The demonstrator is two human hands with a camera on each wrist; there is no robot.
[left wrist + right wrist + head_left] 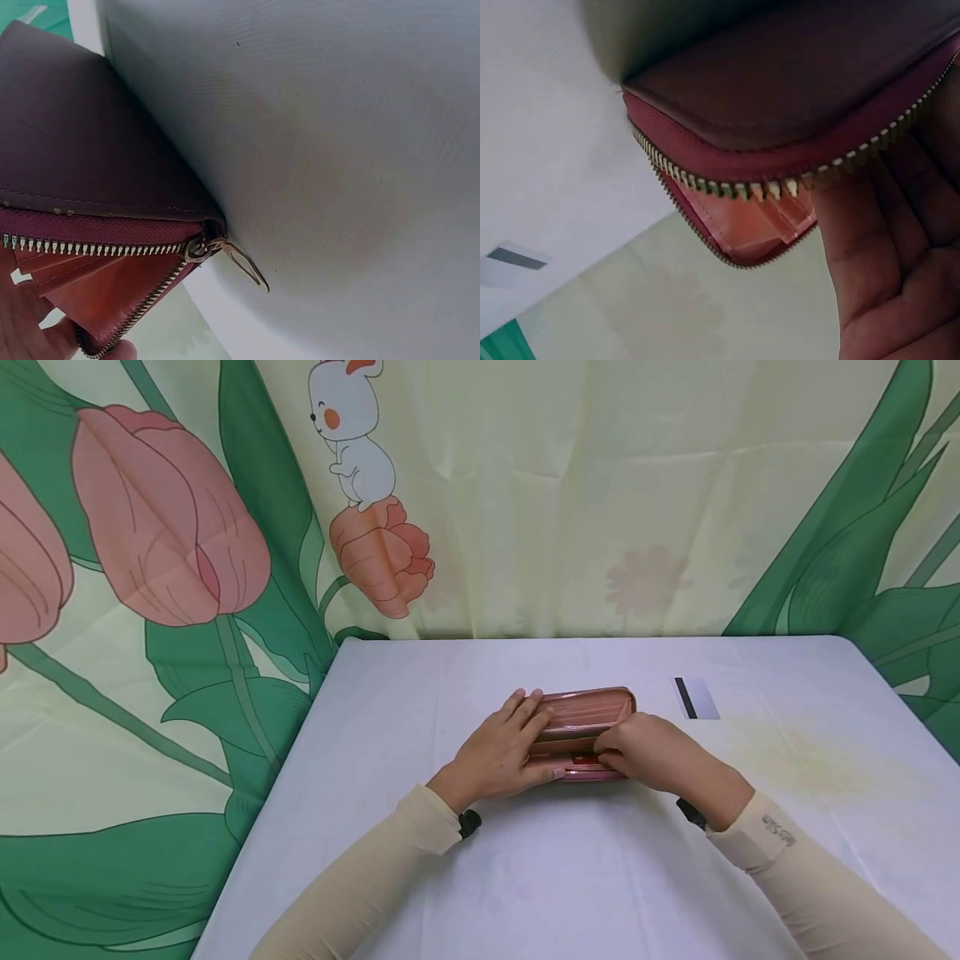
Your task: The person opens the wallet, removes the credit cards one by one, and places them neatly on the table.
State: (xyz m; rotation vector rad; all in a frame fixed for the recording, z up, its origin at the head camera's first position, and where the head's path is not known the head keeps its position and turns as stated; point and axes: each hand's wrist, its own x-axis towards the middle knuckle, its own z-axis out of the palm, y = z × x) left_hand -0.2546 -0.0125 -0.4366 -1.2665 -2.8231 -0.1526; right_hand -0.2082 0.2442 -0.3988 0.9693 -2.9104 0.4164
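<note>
A pink zip-around wallet (588, 703) stands unzipped on the table, its card slots and folds spread. My left hand (498, 747) lies across its left end, fingers straight over the far side and thumb along the near zipped edge. In the near compartment shows a red card (585, 759). My right hand (652, 752) reaches into the right end with curled fingers, thumb and index at the red card's right end. In the left wrist view, the dark outer face of the wallet (82, 127) and its zip pull show; in the right wrist view, fingers (870, 262) reach behind the zip teeth.
A pale card with a black stripe (696, 698) lies flat on the white table (525, 877), right of and beyond the wallet. Behind the table's back edge hangs a curtain (555, 527) with printed tulips and a rabbit.
</note>
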